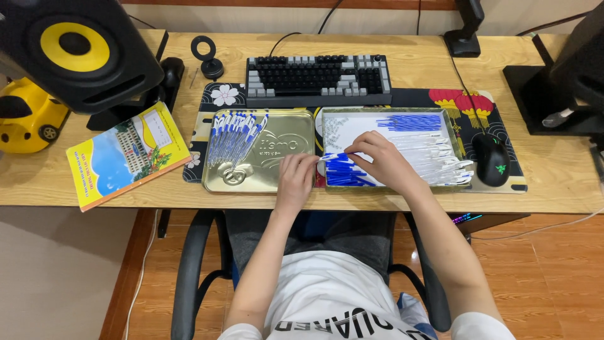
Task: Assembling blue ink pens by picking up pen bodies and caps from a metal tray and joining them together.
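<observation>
Both hands on pen (grip unclear)

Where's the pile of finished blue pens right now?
In the head view, the finished blue pens lie in the gold tin lid left of centre on the desk, just below the keyboard and left of the left hand.

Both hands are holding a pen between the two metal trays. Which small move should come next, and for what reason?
Probably the left hand and right hand should push the pen part together, then lay it with the finished blue pens in the left tray. Loose blue caps and clear barrels lie in the right tray, so the part seems unfinished.
</observation>
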